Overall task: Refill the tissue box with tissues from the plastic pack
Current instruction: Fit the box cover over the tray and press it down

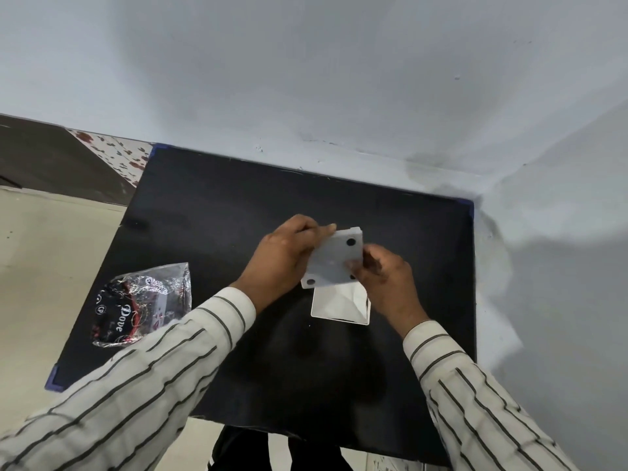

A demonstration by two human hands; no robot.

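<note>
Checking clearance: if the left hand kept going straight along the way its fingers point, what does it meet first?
The left hand already grips the white panel. Beyond that, probably bare black table, then the wall; depth unclear.

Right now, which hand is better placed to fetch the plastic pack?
Left. The plastic pack lies on the left hand's side of the table; the right hand can hold the box panel.

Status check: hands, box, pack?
Both hands, left and right, grip grey plastic base panel over open white tissue box. Crinkled clear plastic pack lies left, untouched. Nothing obstructing.
</note>
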